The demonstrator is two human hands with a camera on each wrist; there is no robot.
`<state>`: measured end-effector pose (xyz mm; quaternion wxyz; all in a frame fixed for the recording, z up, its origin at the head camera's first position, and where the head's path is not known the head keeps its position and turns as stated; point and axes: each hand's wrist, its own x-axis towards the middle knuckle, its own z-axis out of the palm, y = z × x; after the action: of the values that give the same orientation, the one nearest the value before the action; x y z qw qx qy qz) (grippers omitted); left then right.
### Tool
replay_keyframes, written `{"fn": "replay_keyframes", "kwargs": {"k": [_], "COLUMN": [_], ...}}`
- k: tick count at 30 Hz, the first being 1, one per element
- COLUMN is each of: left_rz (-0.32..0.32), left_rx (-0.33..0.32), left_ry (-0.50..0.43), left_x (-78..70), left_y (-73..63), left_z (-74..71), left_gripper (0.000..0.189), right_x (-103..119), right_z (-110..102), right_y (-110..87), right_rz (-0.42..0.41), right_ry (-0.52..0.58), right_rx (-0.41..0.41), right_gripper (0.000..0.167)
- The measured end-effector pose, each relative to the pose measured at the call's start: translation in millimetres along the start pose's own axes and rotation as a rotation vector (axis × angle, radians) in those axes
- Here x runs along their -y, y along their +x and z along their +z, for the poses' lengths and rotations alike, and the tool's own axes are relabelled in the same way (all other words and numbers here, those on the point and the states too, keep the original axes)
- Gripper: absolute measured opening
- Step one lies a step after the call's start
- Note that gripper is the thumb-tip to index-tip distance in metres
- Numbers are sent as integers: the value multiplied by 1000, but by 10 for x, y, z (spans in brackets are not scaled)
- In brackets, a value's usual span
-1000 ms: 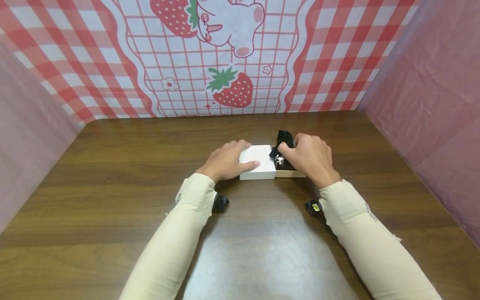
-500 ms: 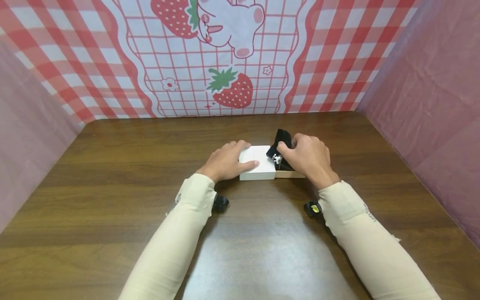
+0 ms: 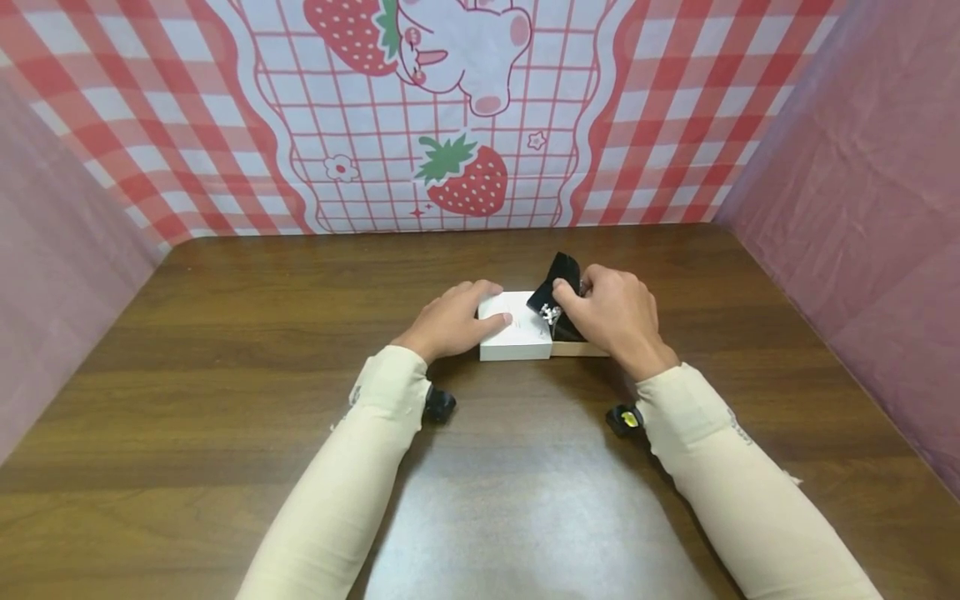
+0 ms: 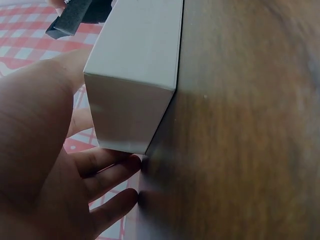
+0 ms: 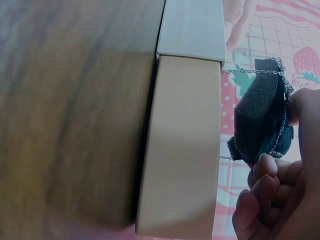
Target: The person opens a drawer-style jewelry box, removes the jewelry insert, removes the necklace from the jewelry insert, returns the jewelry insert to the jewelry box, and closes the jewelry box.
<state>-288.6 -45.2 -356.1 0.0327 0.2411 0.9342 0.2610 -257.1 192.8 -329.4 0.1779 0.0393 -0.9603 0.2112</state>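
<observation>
A small box lies on the table, made of a white outer sleeve (image 3: pixel 517 340) and a tan tray (image 3: pixel 580 349) slid partly out of it to the right. My left hand (image 3: pixel 448 323) holds the sleeve's left end, thumb on top and fingers around the far side. With thumb and fingers, my right hand (image 3: pixel 617 315) pinches a black foam pad (image 5: pixel 252 120), tilted and raised above the tray. A silver chain (image 5: pixel 250 71) wraps the pad and stretches toward the box. In the head view, silvery charms (image 3: pixel 550 314) hang at the pad's lower edge. The tray's inside is mostly hidden.
The wooden table (image 3: pixel 225 383) runs up to a red-and-white strawberry-print cloth (image 3: pixel 345 108) at the back. Pink cloth (image 3: pixel 840 167) borders the right side, with similar cloth on the left. Small black cameras (image 3: pixel 440 406) sit at both wrists.
My right hand has shifted slightly left, lifting the foam pad and chain up and left, so the pad now overlaps the sleeve's corner. My left hand has stayed nearly still on the sleeve.
</observation>
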Motion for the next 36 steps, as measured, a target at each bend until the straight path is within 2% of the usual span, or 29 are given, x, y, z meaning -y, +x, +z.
{"fn": "replay_keyframes", "kwargs": {"k": [12,19,23,29,36], "left_rz": [-11,23,26,51,123], "left_rx": [-19,-92,-106,-136,-240], "left_ry": [-30,-52,-60,-6,26], "left_x": [-24,-28,-43,-91,-139], "left_y": [-22,-7,-5,1,15], "left_z": [2,13,14,-1,-11], "left_gripper": [58,47,45,40,29], "right_x": [18,23,20,13,12], "right_z": [0,5,6,16,30], "right_y": [-26,-25,-25,-24,-28], "right_rz": [-16,-24,-26,-38,-62], "right_ry": [14,15,19,10,14], "right_rx": [22,18,19,19,-5], "right_gripper": [51,50,50,49,46]}}
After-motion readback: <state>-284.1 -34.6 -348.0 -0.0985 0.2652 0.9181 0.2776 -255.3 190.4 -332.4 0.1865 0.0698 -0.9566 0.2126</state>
